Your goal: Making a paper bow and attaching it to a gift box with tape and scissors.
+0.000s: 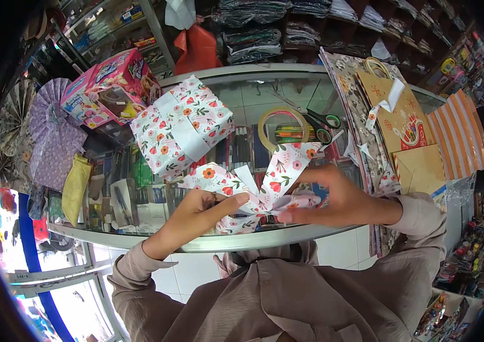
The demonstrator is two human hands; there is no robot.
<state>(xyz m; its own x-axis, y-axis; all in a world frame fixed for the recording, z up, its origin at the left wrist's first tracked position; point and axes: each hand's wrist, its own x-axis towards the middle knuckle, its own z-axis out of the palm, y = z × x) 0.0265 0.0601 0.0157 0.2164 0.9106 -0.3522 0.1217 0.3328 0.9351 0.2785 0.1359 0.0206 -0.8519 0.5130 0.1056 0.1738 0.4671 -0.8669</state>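
Between my hands, near the front edge of the glass counter, is a bow of floral wrapping paper with several loops and tails. My left hand pinches its left side, thumb on top near the middle. On the right, my right hand holds the bow with the thumb low by its centre and the fingers partly hidden behind the paper. A box wrapped in the same floral paper, crossed by a plain pale band, lies up and left of the bow. Beyond the bow are a roll of clear tape and black-and-green scissors.
Pink toy boxes and pleated paper fans stand at left, with a yellow pouch. At right lie patterned paper sheets, a gift bag and an orange-striped packet. The counter's metal front edge runs before me.
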